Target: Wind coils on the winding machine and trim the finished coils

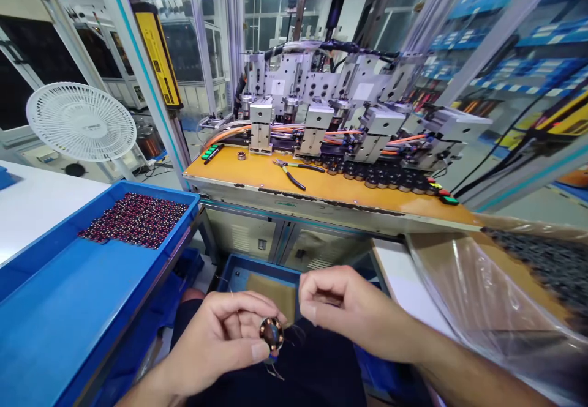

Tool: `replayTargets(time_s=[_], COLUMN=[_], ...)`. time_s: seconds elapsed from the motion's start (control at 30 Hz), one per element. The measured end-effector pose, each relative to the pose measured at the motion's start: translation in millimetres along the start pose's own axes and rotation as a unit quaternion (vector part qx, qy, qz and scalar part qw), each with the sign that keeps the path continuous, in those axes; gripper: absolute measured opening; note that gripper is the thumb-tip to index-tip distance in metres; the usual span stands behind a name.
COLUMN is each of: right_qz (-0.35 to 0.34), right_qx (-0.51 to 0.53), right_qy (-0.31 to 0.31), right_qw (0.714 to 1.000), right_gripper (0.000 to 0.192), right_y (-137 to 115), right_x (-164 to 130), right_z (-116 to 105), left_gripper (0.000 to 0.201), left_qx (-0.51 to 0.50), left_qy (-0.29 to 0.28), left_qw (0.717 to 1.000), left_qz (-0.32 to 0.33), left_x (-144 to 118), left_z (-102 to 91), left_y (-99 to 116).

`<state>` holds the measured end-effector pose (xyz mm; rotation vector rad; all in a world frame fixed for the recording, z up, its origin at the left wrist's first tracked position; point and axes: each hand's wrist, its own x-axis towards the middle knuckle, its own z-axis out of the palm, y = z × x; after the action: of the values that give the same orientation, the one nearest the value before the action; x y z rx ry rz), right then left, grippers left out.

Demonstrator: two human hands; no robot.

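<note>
1. A factory workstation: an orange-topped bench (257,177) stands ahead, carrying a winding machine (331,107) with a row of silver heads and orange cables.
2. On that bench lie pliers (290,171) with dark handles, a small ring-shaped part (241,155) and a row of dark round parts (386,177) along the machine's foot.
3. A white fan (81,122) stands at the far left, beside a yellow-faced post (158,58).
4. To the left a blue tray (68,309) holds a patch of small dark-red coils (135,218) near its far corner.
5. To the right, a clear plastic sheet (468,297) covers a box of dark parts (551,266).
6. The left hand (220,339) holds a small round coil part (271,332) low in the middle of the view, over the person's lap; its grip is pinched on the part, thumb at the lower rim and fingers curled behind.
7. Thin wires (294,333) stick out from the part.
8. The right hand (340,309) is just beside the part, thumb and forefinger pressed together; whether they pinch a wire cannot be told.
9. Below the hands sits another blue bin (239,272).
</note>
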<state>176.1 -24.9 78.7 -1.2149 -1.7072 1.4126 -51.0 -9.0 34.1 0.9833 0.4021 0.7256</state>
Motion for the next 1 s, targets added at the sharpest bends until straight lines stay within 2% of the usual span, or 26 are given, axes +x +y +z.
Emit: replayTargets(time_s=[0.07,0.17,0.27,0.37,0.43,0.57,0.67,0.83,0.93,1.0], right_qz=[-0.077,-0.183,-0.240,-0.260,-0.238,-0.152,-0.092,0.027,0.094,0.106], right_qx=[-0.049,-0.069,-0.070,-0.076,-0.072,-0.053,-0.045,-0.042,-0.037,-0.062], right_qy=[-0.010,-0.079,-0.120,-0.091,-0.053,0.031,0.063,0.044,0.007,-0.006], right_qw=[0.996,0.977,0.961,0.958,0.967,0.986,0.993,0.998,0.995,0.992], right_gripper=[0.014,0.022,0.006,0.010,0.012,0.017,0.020,0.017,0.015,0.015], right_y=[-5,-15,-17,-13,-11,-8,-8,-13,-19,-23], right_x=[2,10,21,28,27,16,5,-7,-8,-7], right_z=[-8,-8,0,9,12,15,15,14,15,16], left_gripper=[0.027,0.027,0.024,0.021,0.021,0.029,0.029,0.030,0.028,0.028], left_qx=[-0.012,-0.012,0.009,0.007,-0.006,-0.009,-0.005,0.043,0.078,0.083], left_qy=[-0.013,-0.031,-0.039,-0.038,-0.026,0.018,0.020,0.006,0.009,0.013], left_qw=[0.999,0.997,0.993,0.992,0.995,0.999,1.000,0.998,0.996,0.995], left_qz=[-0.033,-0.075,-0.107,-0.119,-0.098,-0.034,0.003,0.055,0.053,0.044], left_x=[1,3,3,1,0,-2,-2,-3,-4,-5], left_z=[0.8,2.8,5.0,6.0,5.9,5.2,5.5,4.6,3.3,3.0], left_y=[0,-1,-2,-1,-1,-2,-4,-7,-7,-7])
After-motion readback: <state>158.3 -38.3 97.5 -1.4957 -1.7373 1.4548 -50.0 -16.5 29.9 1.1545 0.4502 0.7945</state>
